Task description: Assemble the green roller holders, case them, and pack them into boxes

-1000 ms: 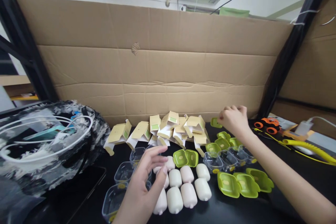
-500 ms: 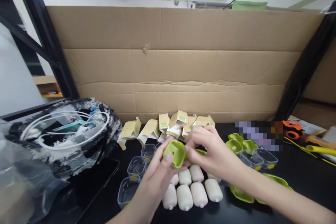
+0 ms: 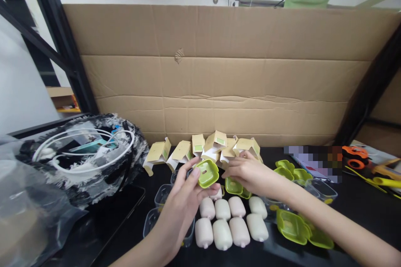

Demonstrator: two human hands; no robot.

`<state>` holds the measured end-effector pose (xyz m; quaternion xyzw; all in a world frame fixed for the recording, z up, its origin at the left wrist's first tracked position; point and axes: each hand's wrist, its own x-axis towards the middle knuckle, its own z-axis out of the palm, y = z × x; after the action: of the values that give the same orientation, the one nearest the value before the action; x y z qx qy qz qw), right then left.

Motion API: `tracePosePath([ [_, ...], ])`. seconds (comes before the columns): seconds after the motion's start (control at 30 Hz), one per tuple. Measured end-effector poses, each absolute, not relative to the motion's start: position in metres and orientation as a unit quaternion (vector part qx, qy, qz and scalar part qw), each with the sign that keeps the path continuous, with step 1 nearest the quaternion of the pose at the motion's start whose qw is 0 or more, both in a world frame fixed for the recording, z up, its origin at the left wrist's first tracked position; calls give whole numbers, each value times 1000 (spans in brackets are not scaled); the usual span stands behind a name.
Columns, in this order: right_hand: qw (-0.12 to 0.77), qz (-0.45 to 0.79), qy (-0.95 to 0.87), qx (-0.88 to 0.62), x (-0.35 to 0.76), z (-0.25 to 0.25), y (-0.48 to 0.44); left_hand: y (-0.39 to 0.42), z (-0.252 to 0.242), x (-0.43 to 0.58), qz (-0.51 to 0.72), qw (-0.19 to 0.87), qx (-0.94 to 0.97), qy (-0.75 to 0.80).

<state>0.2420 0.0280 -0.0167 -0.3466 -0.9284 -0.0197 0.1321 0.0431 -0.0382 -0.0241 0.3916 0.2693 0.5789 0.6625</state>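
Note:
My left hand (image 3: 184, 200) holds up a small green squarish lid (image 3: 208, 175) with a slot in its middle, thumb on the rim. My right hand (image 3: 249, 174) is just right of it, fingers curled down on the rim of another green lid (image 3: 233, 185) among several by the table's middle. Its fingertips are partly hidden. Below both hands, pale rounded bottle-like pieces (image 3: 222, 233) lie in rows on the black table (image 3: 266, 254), some whitish green and some pinkish. Clear plastic cups (image 3: 153, 221) stand left, partly behind my left forearm.
Opened small cardboard boxes (image 3: 216, 144) lie along the cardboard wall (image 3: 219, 75). More green lids (image 3: 293, 225) and clear containers (image 3: 322, 190) lie right, beside an orange toy (image 3: 355, 156). A fluffy basket (image 3: 131, 150) with white cable and a plastic bag (image 3: 37, 212) occupy the left.
My right hand has parted from the lid in my left hand and moved slightly right, down to the other green lids. My left hand has tilted the lid and opened its fingers somewhat.

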Motion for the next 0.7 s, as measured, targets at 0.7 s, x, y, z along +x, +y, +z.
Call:
tracePosePath([
  [0.7, 43, -61, -882, -465, 212, -33, 27, -41, -26, 43, 551, 650, 425, 305],
])
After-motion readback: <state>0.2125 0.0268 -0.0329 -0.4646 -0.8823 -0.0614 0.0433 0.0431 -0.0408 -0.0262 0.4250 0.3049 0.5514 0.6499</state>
